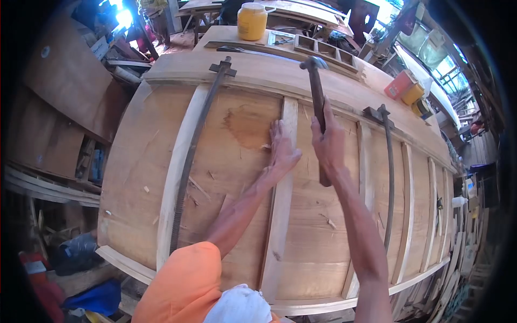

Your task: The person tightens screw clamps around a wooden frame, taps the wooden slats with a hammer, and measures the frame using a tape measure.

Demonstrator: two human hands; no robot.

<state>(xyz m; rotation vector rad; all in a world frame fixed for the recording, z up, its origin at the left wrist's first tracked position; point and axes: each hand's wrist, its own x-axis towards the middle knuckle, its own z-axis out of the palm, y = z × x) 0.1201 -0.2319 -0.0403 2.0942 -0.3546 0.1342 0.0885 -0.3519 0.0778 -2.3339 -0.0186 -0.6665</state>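
The wooden slat (280, 220) runs between the near and far edges of the panel (315, 231); the left hand (283, 148) touches it, grip unclear; the right hand (329, 142), just rightward, clamps a hammer (316, 94).

The hammer (317, 102) has a glossy metal head; the clamp bar (195, 145) is matt metal, the slat (280, 215) matt wood.

Left clamp (197, 140): bar from the panel's (129, 199) far edge toward the near one, blocking a sideways slide.
Middle slat (280, 220): a ridge at my left hand (283, 148); room on its left as far as that bar.
Right of the slat: a gap where my right hand (329, 141) could drop.
Right clamp (391, 172): head and bar in the way toward the right edge.
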